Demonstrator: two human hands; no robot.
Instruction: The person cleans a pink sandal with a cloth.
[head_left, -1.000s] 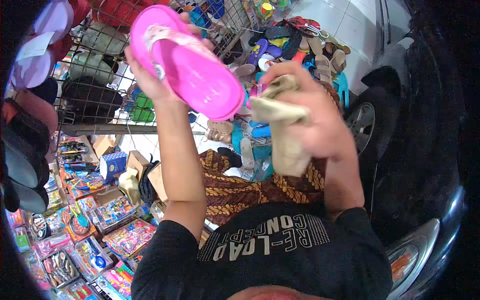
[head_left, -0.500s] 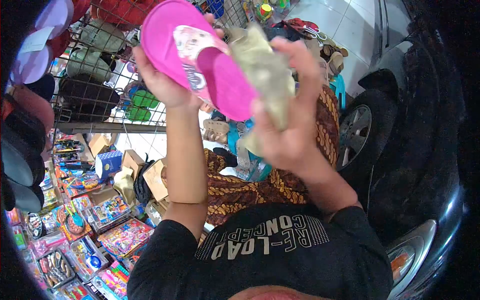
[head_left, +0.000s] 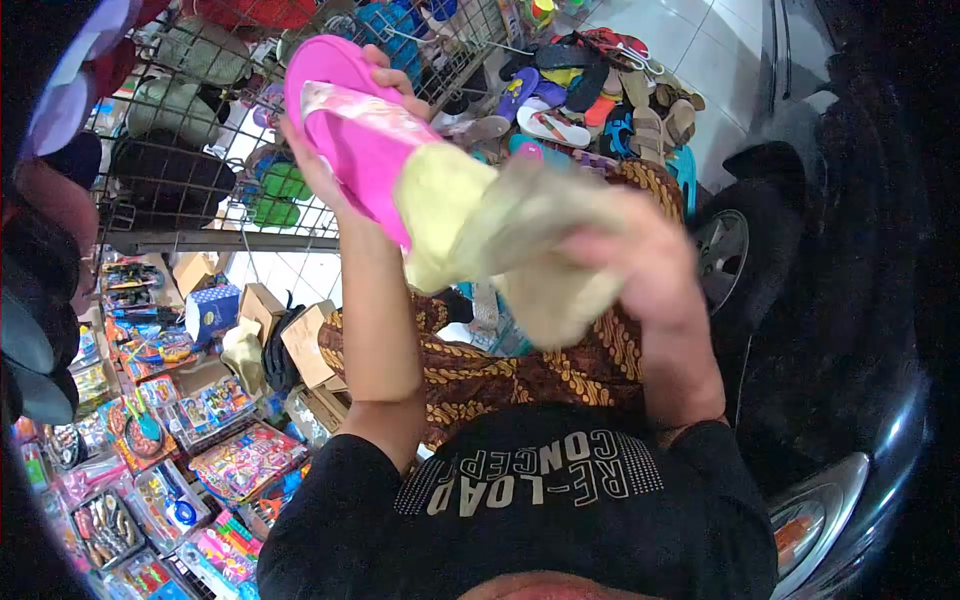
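Note:
My left hand (head_left: 322,172) is wrapped round a pink flip-flop (head_left: 345,148) with a pale patterned strap, its fingers showing at the far edge. The flip-flop is tilted and held up in front of me. A pale yellow cloth (head_left: 440,205), stained grey in places, lies across the near end of the sandal and hides it. My right hand (head_left: 640,250), smeared by motion, grips the bunched other side of this cloth.
Sandals hang on a wire grid rack (head_left: 240,238) at the left. Several loose sandals (head_left: 552,125) are heaped on the floor ahead. Packaged toys (head_left: 250,460) and cardboard boxes (head_left: 305,340) stand at lower left. A dark car (head_left: 830,300) is close on my right.
My right hand has swung right and toward me, with the cloth stretching out and now covering the flip-flop's near end. The flip-flop has tilted and shifted slightly in my left hand.

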